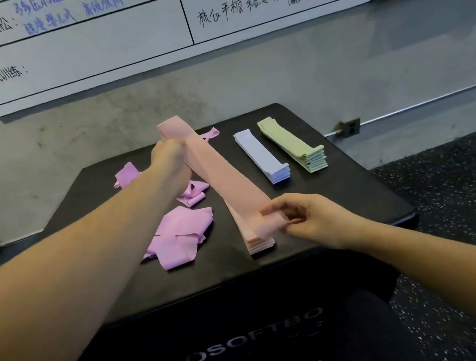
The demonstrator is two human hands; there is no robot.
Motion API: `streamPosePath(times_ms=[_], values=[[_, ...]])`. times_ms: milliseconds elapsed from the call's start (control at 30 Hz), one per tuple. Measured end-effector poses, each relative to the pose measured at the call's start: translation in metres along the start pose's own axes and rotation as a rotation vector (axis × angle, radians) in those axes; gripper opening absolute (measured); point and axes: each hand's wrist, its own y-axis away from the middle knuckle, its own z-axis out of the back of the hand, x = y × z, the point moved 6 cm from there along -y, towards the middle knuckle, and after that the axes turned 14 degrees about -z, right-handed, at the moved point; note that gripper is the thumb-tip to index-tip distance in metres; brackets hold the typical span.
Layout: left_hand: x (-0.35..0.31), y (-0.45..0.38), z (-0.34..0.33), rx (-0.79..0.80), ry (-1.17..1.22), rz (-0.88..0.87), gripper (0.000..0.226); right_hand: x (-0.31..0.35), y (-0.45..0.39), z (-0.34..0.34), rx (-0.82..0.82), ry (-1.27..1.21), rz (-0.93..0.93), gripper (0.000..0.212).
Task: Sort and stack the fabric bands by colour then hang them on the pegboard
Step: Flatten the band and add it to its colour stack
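From the head cam, both hands were on one pink band (pixel 217 171) stretched out flat over the pink stack (pixel 259 243); the left hand (pixel 170 159) had its fingers curled round the far end, lifted off the bench (pixel 340 196); the right hand (pixel 306 219) pinched the near end between thumb and fingertips, right over the stack's front edge; the stack itself sat near the front of the black bench; to its right were a neat lavender stack (pixel 262 156) and just beside that a green stack (pixel 293 145), both tidy and apart from the hands; left of the pink ones, loose purple bands (pixel 181 234) lay crumpled in a few heaps; a whiteboard (pixel 89 48) with handwriting hung on the wall behind.
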Motion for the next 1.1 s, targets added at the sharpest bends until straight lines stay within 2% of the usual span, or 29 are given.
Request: streamPosePath(times_ms=[100,200,300,400,500,567,733,933,1100], values=[[0.007,-0.004,-0.012,0.064,-0.052,-0.025,0.040,-0.004,-0.007,0.007,-0.119,0.003,0.077,0.030],[0.021,-0.010,-0.022,0.100,-0.071,-0.006,0.038,-0.004,-0.013,0.009,-0.225,0.144,0.271,0.012],[0.040,-0.022,-0.029,0.112,-0.111,0.029,0.048,-0.009,-0.021,0.009,-0.306,0.364,0.385,0.019],[0.067,-0.042,-0.036,0.128,-0.138,0.090,0.063,-0.011,-0.034,0.006,-0.251,0.438,0.411,0.021],[0.076,-0.044,-0.037,0.078,-0.121,0.122,0.043,-0.011,-0.044,0.003,-0.260,0.446,0.441,0.024],[0.081,-0.052,-0.038,0.101,-0.180,0.093,0.032,-0.014,-0.050,-0.003,-0.225,0.506,0.477,0.022],[0.099,-0.072,-0.043,0.193,-0.321,0.041,0.022,-0.024,-0.068,-0.011,-0.158,0.537,0.475,0.020],[0.122,-0.098,-0.043,0.232,-0.528,-0.024,0.014,-0.050,-0.079,-0.021,-0.098,0.552,0.429,0.016],[0.140,-0.108,-0.044,0.303,-0.640,-0.059,0.017,-0.055,-0.079,-0.025,-0.035,0.558,0.381,0.016]])
